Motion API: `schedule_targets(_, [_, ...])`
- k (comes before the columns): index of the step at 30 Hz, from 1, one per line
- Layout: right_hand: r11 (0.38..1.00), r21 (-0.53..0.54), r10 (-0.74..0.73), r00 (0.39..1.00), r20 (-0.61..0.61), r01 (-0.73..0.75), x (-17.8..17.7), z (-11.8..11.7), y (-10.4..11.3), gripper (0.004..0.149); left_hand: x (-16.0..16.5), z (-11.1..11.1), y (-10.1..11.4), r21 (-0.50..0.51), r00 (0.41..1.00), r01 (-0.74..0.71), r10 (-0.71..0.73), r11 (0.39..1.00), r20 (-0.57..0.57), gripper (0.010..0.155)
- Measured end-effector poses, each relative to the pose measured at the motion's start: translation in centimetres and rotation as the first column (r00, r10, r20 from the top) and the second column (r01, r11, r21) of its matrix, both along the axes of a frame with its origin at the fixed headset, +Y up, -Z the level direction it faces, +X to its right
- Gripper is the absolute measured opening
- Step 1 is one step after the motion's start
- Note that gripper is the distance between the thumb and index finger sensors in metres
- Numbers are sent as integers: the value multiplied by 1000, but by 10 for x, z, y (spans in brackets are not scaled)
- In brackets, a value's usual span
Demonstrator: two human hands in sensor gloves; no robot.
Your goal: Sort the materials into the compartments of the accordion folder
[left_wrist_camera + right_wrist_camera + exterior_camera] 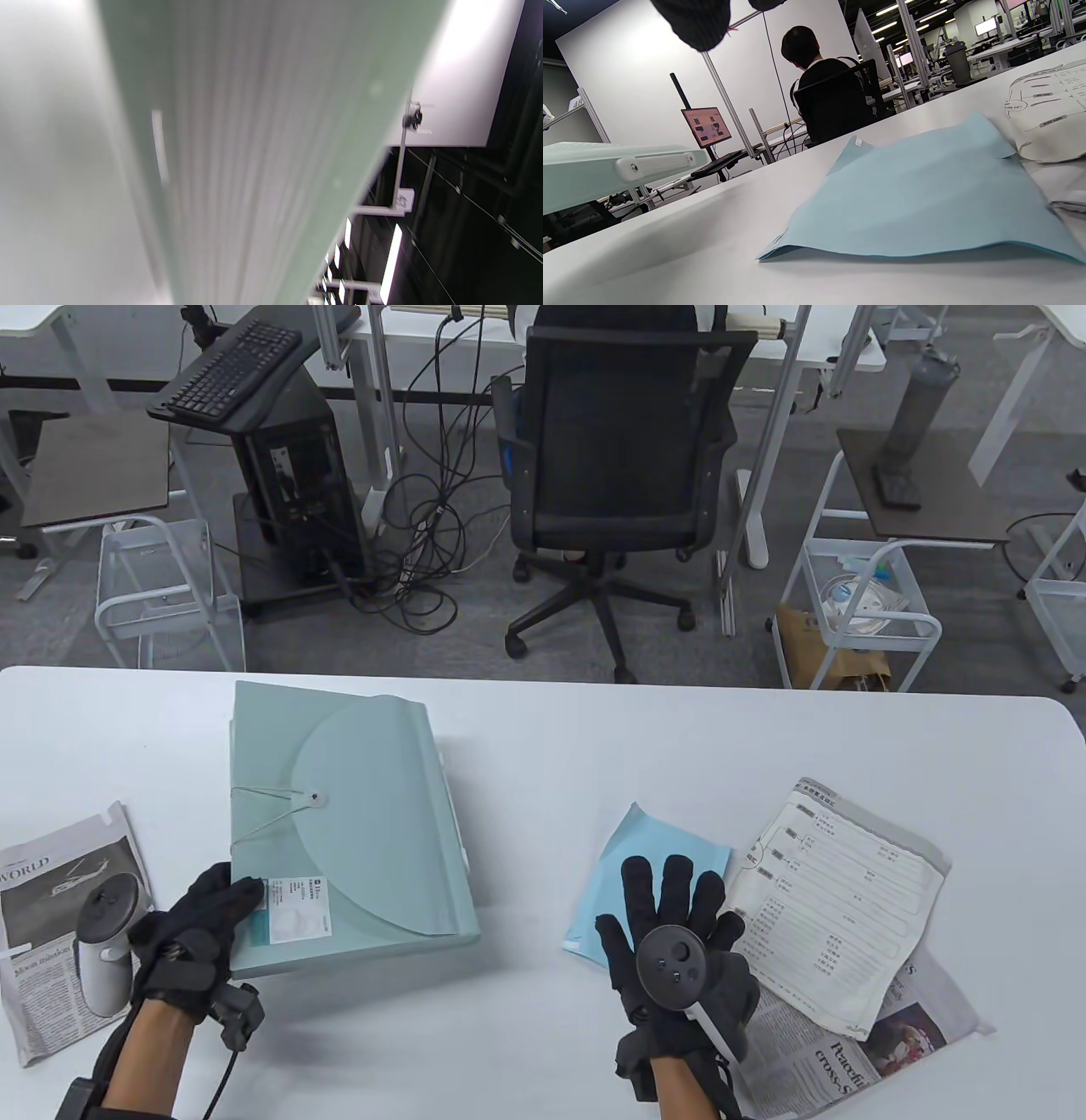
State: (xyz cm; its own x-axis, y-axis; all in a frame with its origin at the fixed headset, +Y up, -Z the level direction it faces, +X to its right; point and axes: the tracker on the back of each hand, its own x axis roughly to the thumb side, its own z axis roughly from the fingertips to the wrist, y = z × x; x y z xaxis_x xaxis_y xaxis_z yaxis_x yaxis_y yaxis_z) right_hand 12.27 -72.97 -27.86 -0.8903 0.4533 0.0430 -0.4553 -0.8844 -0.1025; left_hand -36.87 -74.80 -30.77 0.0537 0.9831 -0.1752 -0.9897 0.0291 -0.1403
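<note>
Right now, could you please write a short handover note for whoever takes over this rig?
Left hand grips the near left corner of the accordion folder, lifting it; flap closed, string still wound on its button.
Right hand, fingers straight, is over the blue sheet, contact unclear.
Printed form lies on a newspaper at right; another newspaper at far left.
Done: nothing filed.
Left: open the folder, sort all papers.

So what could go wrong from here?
The accordion folder is closed, its string wound on the button, and the left hand grips only its near corner, so it may tip or slip. The right hand hovers open over the blue sheet, which overlaps the printed form; sliding one could drag the other.
</note>
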Motion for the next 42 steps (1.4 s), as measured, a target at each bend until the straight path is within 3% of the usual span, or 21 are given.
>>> schedule_targets(9, [1000,-15,-5,1000,-28,4,-4,0,-1,64,53,-1,-25,-79,992,69,-60,994,109,53])
schedule_targets(17, [998,-63,-20,994,-105,14,-13,-3,-4,64,84,7,-39,-241,947,310,-276,920,166,60])
schedule_targets(20, [994,-107,-34,987,-158,17,-21,-5,-7,64,86,7,-34,-219,858,512,-484,831,170,61])
schedule_targets(23, [981,-191,-60,969,-239,14,-33,-8,-15,64,87,4,-26,-153,715,699,-684,699,144,63])
schedule_targets(26, [966,-259,-68,952,-299,-12,-45,-10,-23,63,89,2,-23,-120,635,772,-760,624,137,65])
schedule_targets(28, [960,-279,-64,939,-338,-36,-53,-10,-27,63,90,4,-18,-103,523,852,-838,513,159,66])
schedule_targets(30, [954,-296,-73,927,-367,-42,-59,-10,-29,62,92,4,-12,-44,449,894,-886,447,120,68])
schedule_targets(38, [934,-344,-68,897,-437,-97,-75,-8,-39,58,111,-15,3,-2,373,925,-909,379,188,65])
schedule_targets(42, [925,-339,1,895,-447,-170,-81,-7,-46,56,128,-32,-3,30,263,960,-935,278,237,66])
